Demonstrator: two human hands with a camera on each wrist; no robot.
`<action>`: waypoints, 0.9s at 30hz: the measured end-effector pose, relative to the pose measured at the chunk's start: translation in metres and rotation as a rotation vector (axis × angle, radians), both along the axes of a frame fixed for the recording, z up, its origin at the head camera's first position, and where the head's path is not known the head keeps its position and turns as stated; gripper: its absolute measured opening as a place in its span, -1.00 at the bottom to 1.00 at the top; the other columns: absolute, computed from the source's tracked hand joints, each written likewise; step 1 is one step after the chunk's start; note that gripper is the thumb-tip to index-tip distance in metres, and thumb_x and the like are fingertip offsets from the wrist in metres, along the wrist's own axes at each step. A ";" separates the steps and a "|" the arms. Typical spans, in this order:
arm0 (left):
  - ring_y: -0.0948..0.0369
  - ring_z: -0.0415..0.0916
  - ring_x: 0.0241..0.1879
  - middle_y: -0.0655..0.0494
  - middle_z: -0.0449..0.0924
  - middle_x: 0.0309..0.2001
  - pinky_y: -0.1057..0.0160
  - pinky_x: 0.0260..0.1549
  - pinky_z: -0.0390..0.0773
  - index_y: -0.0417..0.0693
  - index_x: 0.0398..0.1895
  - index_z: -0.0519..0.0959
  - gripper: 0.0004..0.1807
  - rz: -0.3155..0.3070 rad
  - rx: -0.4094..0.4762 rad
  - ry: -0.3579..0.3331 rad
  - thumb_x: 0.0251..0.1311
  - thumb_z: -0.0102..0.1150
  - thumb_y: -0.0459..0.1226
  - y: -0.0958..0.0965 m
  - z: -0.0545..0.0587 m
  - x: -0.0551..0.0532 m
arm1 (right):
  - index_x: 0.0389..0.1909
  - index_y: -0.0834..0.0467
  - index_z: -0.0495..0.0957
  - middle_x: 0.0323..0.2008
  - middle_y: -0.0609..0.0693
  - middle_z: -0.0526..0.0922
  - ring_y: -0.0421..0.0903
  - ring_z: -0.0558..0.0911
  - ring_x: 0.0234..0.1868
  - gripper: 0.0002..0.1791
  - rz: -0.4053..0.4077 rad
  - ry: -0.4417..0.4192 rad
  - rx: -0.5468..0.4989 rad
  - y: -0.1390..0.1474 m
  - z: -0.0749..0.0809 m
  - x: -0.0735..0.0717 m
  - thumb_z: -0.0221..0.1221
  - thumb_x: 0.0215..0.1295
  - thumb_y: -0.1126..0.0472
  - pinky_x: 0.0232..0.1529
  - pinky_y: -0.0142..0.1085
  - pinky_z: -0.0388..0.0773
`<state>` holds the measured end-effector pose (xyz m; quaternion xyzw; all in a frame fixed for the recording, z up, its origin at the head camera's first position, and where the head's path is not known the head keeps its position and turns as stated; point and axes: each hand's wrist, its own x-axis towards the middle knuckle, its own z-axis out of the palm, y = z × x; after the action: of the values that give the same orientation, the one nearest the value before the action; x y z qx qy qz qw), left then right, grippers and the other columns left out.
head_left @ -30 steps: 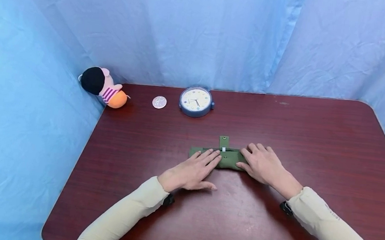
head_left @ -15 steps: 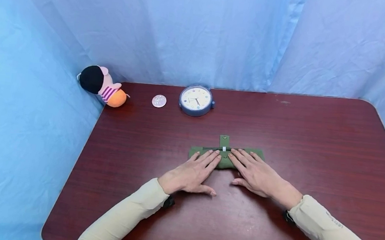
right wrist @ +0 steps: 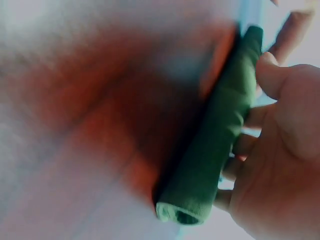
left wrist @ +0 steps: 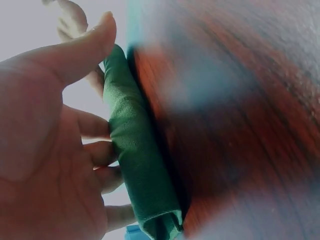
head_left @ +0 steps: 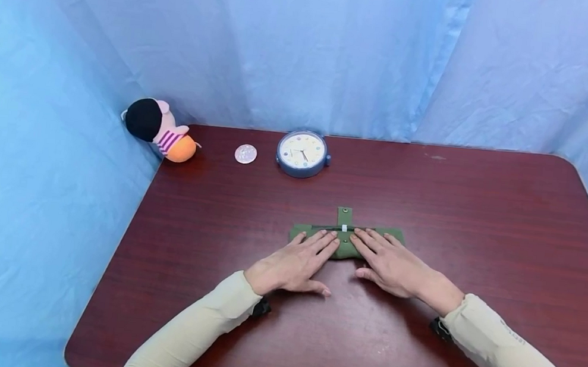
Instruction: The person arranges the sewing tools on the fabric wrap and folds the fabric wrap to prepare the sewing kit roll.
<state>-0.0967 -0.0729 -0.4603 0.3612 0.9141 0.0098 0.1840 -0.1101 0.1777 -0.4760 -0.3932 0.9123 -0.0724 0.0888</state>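
A green fabric pouch, folded into a long narrow roll, lies across the table. Its snap strap sticks out from the far side, with a metal snap near the tip and a small white tag at its base. My left hand rests straight fingers on the left half, thumb spread apart. On the right half, the fingers of my right hand press down just as flat. Both wrist views show the rolled front edge, with an open, hollow end on the cloth roll and the rolled pouch.
Behind the pouch, a round blue alarm clock lies face up on the dark red wooden table. A shiny silvery disc is left of it. At the back left corner lies a plush toy. Blue curtains hang around.
My right hand has let go of the pouch's right end and moved left, laying its fingers flat near the middle. The left hand and the pouch have stayed in place.
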 end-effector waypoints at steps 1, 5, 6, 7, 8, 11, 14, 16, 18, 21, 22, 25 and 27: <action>0.05 -0.12 0.63 -0.01 -0.13 0.64 -0.13 0.51 0.13 -0.07 0.63 -0.08 0.09 0.002 0.000 -0.001 0.24 0.09 0.32 0.000 0.000 0.000 | 0.50 0.32 0.17 0.50 0.30 0.24 0.30 0.28 0.49 -0.20 -0.001 0.007 0.013 -0.001 -0.001 0.001 0.08 0.46 -0.12 0.38 0.26 0.28; 0.05 -0.08 0.63 -0.01 -0.07 0.63 -0.12 0.51 0.15 -0.06 0.62 -0.05 0.03 0.007 0.012 -0.004 0.29 0.08 0.26 0.000 0.002 -0.002 | 0.51 0.33 0.14 0.51 0.30 0.21 0.30 0.26 0.51 -0.16 -0.007 0.010 0.032 -0.003 -0.001 0.004 0.08 0.45 -0.15 0.39 0.26 0.26; 0.05 -0.06 0.62 -0.01 -0.04 0.63 -0.11 0.50 0.17 -0.06 0.62 -0.03 0.00 0.006 0.017 0.003 0.31 0.09 0.24 -0.001 0.002 -0.002 | 0.50 0.32 0.15 0.51 0.30 0.22 0.31 0.26 0.50 -0.18 -0.011 -0.004 0.020 -0.003 0.001 0.003 0.07 0.46 -0.14 0.39 0.26 0.27; 0.05 -0.05 0.62 -0.01 -0.03 0.62 -0.11 0.50 0.17 -0.06 0.62 -0.02 -0.02 0.003 0.019 0.007 0.32 0.08 0.22 -0.001 0.002 -0.002 | 0.50 0.32 0.18 0.50 0.31 0.23 0.31 0.27 0.50 -0.21 -0.014 -0.022 -0.001 -0.003 0.002 0.001 0.07 0.47 -0.11 0.38 0.27 0.28; 0.05 -0.04 0.62 -0.02 -0.01 0.62 -0.10 0.49 0.18 -0.06 0.61 -0.01 -0.04 0.001 0.022 0.010 0.34 0.08 0.20 -0.002 0.002 -0.002 | 0.49 0.32 0.20 0.49 0.32 0.24 0.32 0.29 0.49 -0.25 -0.021 -0.046 -0.029 -0.003 0.005 -0.003 0.06 0.48 -0.09 0.38 0.26 0.28; 0.04 0.02 0.60 -0.02 0.04 0.61 -0.09 0.48 0.23 -0.06 0.61 0.02 -0.10 -0.011 0.027 0.038 0.37 0.10 0.13 -0.003 0.001 -0.003 | 0.43 0.32 0.30 0.44 0.35 0.32 0.34 0.36 0.43 -0.37 -0.072 -0.121 -0.128 -0.003 0.014 -0.021 0.06 0.51 0.02 0.37 0.24 0.32; 0.05 0.09 0.58 -0.01 0.11 0.59 -0.06 0.44 0.29 -0.06 0.59 0.08 -0.16 -0.023 0.031 0.082 0.38 0.11 0.09 -0.003 0.001 -0.004 | 0.34 0.34 0.40 0.32 0.36 0.45 0.30 0.46 0.35 -0.48 -0.138 -0.170 -0.207 -0.006 0.019 -0.047 0.10 0.49 0.14 0.34 0.19 0.38; 0.05 0.15 0.56 -0.01 0.17 0.56 -0.04 0.42 0.33 -0.06 0.57 0.14 -0.21 -0.031 0.042 0.108 0.39 0.12 0.05 -0.003 0.001 -0.005 | 0.28 0.35 0.46 0.21 0.34 0.54 0.25 0.53 0.25 -0.54 -0.165 -0.191 -0.214 -0.011 0.020 -0.066 0.13 0.46 0.20 0.25 0.15 0.46; 0.05 0.21 0.53 -0.01 0.23 0.53 -0.03 0.40 0.36 -0.07 0.54 0.20 -0.26 -0.037 0.058 0.127 0.40 0.12 0.01 -0.002 0.001 -0.006 | 0.25 0.33 0.49 0.11 0.30 0.59 0.17 0.57 0.13 -0.55 -0.179 -0.213 -0.182 -0.017 0.019 -0.082 0.17 0.43 0.21 0.13 0.07 0.51; 0.05 0.30 0.48 -0.01 0.33 0.48 0.00 0.38 0.40 -0.08 0.49 0.30 -0.35 -0.055 0.085 0.164 0.41 0.12 -0.04 0.000 0.001 -0.008 | 0.18 0.29 0.54 -0.10 0.21 0.61 0.05 0.53 -0.10 -0.57 -0.188 -0.237 -0.109 -0.028 0.019 -0.099 0.22 0.38 0.16 -0.07 -0.05 0.48; 0.05 0.34 0.46 -0.01 0.36 0.47 0.02 0.37 0.41 -0.08 0.47 0.33 -0.37 -0.062 0.093 0.181 0.42 0.12 -0.06 0.000 0.002 -0.009 | 0.16 0.27 0.56 -0.15 0.19 0.60 0.03 0.50 -0.14 -0.58 -0.193 -0.242 -0.082 -0.031 0.019 -0.103 0.24 0.37 0.14 -0.10 -0.08 0.46; 0.08 0.43 0.39 -0.01 0.45 0.40 0.08 0.33 0.47 -0.08 0.41 0.41 -0.45 -0.093 0.115 0.249 0.41 0.13 -0.10 0.002 0.001 -0.010 | 0.13 0.24 0.58 -0.13 0.17 0.58 0.02 0.52 -0.15 -0.56 -0.199 -0.236 0.001 -0.041 0.021 -0.108 0.30 0.31 0.10 -0.12 -0.09 0.48; 0.10 0.48 0.35 0.00 0.50 0.36 0.13 0.29 0.50 -0.08 0.36 0.46 -0.49 -0.107 0.135 0.289 0.39 0.15 -0.14 0.003 -0.001 -0.012 | 0.12 0.22 0.58 -0.04 0.18 0.58 0.05 0.57 -0.08 -0.55 -0.203 -0.230 0.046 -0.046 0.020 -0.109 0.34 0.28 0.10 -0.07 -0.07 0.54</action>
<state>-0.1085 -0.0703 -0.4609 0.4186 0.9078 0.0096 0.0264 -0.2193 0.1313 -0.4560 -0.2858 0.9326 -0.1046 0.1941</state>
